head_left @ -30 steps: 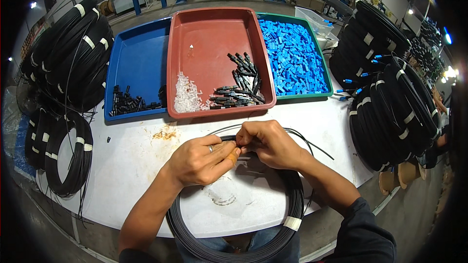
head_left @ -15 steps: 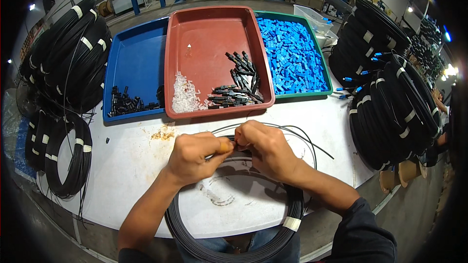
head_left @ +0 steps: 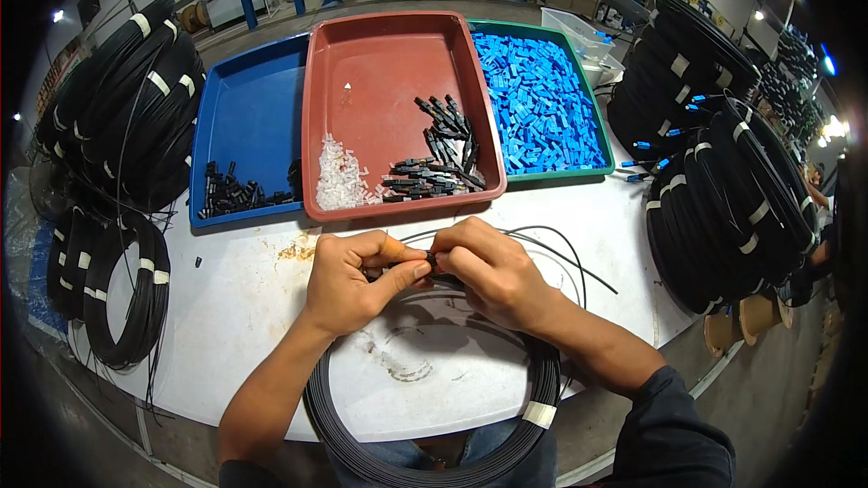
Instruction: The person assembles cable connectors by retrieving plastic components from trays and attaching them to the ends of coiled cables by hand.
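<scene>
Both hands pinch a small black connector [head_left: 430, 260] at the end of a black cable coil [head_left: 434, 452].

Left hand [head_left: 348, 278] and right hand [head_left: 488, 273] fingers press together on it above the white counter [head_left: 244, 307]; the red tray [head_left: 398, 108] lies at 12 o'clock, blue tray [head_left: 249, 117] at 11, green tray [head_left: 542, 99] at 1.

Bright, even overhead light; lamps [head_left: 830, 126] glare at the right rim. Soft shadows fall under the trays [head_left: 398, 215]. Centre is sharp; fisheye bends the edges, and corners go black.
</scene>
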Action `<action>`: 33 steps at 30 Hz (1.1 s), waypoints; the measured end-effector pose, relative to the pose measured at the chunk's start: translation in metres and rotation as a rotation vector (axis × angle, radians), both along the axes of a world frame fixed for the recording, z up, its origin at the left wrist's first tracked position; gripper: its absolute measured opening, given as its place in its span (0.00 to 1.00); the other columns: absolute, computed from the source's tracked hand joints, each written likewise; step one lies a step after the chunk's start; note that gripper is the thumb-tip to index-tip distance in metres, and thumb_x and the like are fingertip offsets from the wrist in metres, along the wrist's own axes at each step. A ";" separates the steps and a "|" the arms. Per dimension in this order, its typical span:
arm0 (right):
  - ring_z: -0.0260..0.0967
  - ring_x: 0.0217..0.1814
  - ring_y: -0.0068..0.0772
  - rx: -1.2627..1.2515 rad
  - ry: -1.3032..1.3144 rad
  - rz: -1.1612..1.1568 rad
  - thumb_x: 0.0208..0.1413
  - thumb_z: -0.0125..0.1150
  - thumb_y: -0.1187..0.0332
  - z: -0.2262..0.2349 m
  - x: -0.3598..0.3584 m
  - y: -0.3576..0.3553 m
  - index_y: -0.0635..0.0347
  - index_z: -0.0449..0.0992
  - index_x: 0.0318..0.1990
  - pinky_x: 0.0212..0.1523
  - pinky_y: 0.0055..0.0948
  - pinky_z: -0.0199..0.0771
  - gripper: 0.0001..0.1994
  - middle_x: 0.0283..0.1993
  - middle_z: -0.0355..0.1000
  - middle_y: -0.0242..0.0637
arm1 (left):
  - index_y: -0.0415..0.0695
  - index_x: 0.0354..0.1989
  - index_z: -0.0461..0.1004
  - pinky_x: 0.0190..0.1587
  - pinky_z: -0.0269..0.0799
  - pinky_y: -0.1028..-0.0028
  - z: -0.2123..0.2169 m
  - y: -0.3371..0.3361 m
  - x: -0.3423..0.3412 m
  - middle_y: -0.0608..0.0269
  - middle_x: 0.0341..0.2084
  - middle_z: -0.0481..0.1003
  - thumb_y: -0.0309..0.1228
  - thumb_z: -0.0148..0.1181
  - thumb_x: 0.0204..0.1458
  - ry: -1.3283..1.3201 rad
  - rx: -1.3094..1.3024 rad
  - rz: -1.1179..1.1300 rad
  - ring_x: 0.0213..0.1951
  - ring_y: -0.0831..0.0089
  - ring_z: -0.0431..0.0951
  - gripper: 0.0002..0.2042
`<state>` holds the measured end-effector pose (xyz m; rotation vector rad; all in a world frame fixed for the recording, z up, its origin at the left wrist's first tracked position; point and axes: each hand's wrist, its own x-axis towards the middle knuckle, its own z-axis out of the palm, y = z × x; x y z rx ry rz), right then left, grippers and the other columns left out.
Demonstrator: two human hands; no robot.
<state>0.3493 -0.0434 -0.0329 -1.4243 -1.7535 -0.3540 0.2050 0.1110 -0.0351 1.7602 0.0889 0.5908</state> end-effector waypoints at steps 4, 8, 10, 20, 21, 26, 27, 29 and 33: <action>0.75 0.37 0.47 -0.143 0.177 -0.011 0.39 0.62 0.88 0.008 -0.002 -0.001 0.67 0.70 0.33 0.37 0.37 0.77 0.13 0.37 0.74 0.45 | 0.32 0.32 0.82 0.28 0.78 0.74 0.003 0.007 0.001 0.50 0.27 0.83 0.17 0.70 0.44 -0.295 0.697 -0.002 0.24 0.69 0.83 0.06; 0.79 0.37 0.45 -0.398 0.425 0.076 0.42 0.63 0.91 0.008 0.012 0.000 0.68 0.68 0.30 0.39 0.34 0.80 0.12 0.34 0.78 0.46 | 0.34 0.31 0.80 0.27 0.77 0.74 -0.001 0.012 0.003 0.56 0.29 0.82 0.18 0.68 0.44 -0.555 1.297 -0.057 0.23 0.70 0.80 0.06; 0.79 0.39 0.45 -0.364 0.470 0.153 0.46 0.63 0.88 0.008 0.014 0.002 0.67 0.72 0.33 0.37 0.36 0.78 0.09 0.33 0.76 0.45 | 0.35 0.30 0.80 0.27 0.78 0.73 -0.002 0.014 0.004 0.55 0.29 0.82 0.18 0.69 0.42 -0.561 1.174 -0.030 0.23 0.69 0.80 0.06; 0.72 0.38 0.47 0.054 -0.012 0.010 0.37 0.63 0.85 -0.001 -0.001 0.003 0.67 0.70 0.35 0.36 0.40 0.75 0.14 0.41 0.72 0.46 | 0.30 0.36 0.82 0.32 0.82 0.78 0.000 0.002 -0.001 0.52 0.29 0.84 0.17 0.70 0.51 0.035 -0.234 -0.084 0.29 0.75 0.85 0.06; 0.72 0.38 0.48 0.010 0.061 0.005 0.37 0.62 0.86 0.000 -0.003 0.003 0.67 0.70 0.34 0.36 0.40 0.74 0.14 0.41 0.72 0.46 | 0.30 0.35 0.82 0.31 0.81 0.77 0.001 0.003 -0.003 0.52 0.29 0.84 0.17 0.70 0.49 -0.049 0.096 -0.030 0.28 0.73 0.85 0.06; 0.74 0.34 0.51 -0.259 0.326 0.069 0.38 0.62 0.89 0.000 0.008 0.003 0.67 0.70 0.33 0.36 0.40 0.75 0.14 0.32 0.73 0.46 | 0.34 0.30 0.80 0.27 0.77 0.74 -0.003 0.014 0.005 0.56 0.31 0.80 0.20 0.66 0.41 -0.586 1.313 0.012 0.21 0.70 0.77 0.06; 0.74 0.34 0.51 -0.259 0.326 0.070 0.38 0.62 0.89 -0.001 0.010 0.003 0.67 0.70 0.33 0.36 0.40 0.75 0.14 0.32 0.73 0.46 | 0.34 0.30 0.80 0.27 0.77 0.74 -0.001 0.014 0.005 0.56 0.31 0.80 0.20 0.66 0.41 -0.585 1.314 0.012 0.21 0.70 0.77 0.06; 0.75 0.35 0.51 -0.222 0.361 0.151 0.39 0.62 0.89 -0.001 0.013 0.004 0.67 0.71 0.34 0.37 0.38 0.76 0.14 0.35 0.74 0.47 | 0.34 0.29 0.80 0.27 0.77 0.74 0.004 0.015 0.003 0.56 0.31 0.80 0.20 0.66 0.43 -0.578 1.336 0.004 0.22 0.72 0.79 0.05; 0.75 0.37 0.49 -0.089 0.304 0.097 0.39 0.64 0.88 -0.003 0.006 0.003 0.68 0.71 0.34 0.38 0.37 0.77 0.13 0.39 0.74 0.46 | 0.34 0.31 0.82 0.29 0.79 0.75 0.004 0.012 0.001 0.52 0.29 0.83 0.17 0.70 0.46 -0.380 0.794 0.039 0.24 0.69 0.82 0.05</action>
